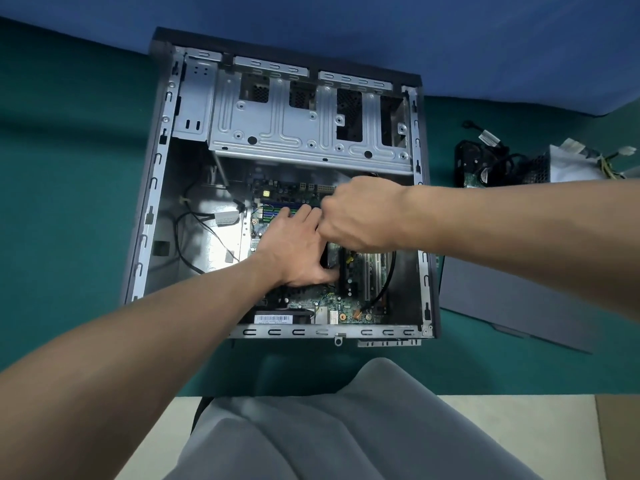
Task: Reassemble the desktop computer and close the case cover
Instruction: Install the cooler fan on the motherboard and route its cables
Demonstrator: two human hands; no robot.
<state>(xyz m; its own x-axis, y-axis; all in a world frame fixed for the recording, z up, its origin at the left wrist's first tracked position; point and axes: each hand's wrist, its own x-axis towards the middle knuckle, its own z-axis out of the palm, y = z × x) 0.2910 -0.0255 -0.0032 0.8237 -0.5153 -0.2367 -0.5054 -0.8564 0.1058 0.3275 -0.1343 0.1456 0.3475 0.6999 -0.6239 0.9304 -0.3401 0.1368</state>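
- The computer case [162,188] lay on its side on the green surface [69,150], open side up, in the middle of the view.
- It was a grey metal box. A shiny drive cage [277,129] sat at 12 o'clock and the green motherboard [332,306] lay from the middle down to 6 o'clock.
- The case cover [502,299], a flat grey sheet, lay off the case at 3 o'clock. A pile of loose parts [502,164] with wires sat at 2 o'clock.
- The left hand [294,247] was open, its straight fingers resting on the blue and green memory slots [273,211].
- The right hand [356,216] was curled just beside it, touching it. It may have pinched a memory stick, but I cannot tell, because its fingers hid what was under them.
- The case looked heavy and stiff, with thin metal edges that might be sharp, so it is best left lying flat.
- The board and slots looked easy to break. I think they should be pushed straight down, softly and evenly, holding parts by their edges.
- The cover looked light but bendy and smooth. I would hold it by both long sides.
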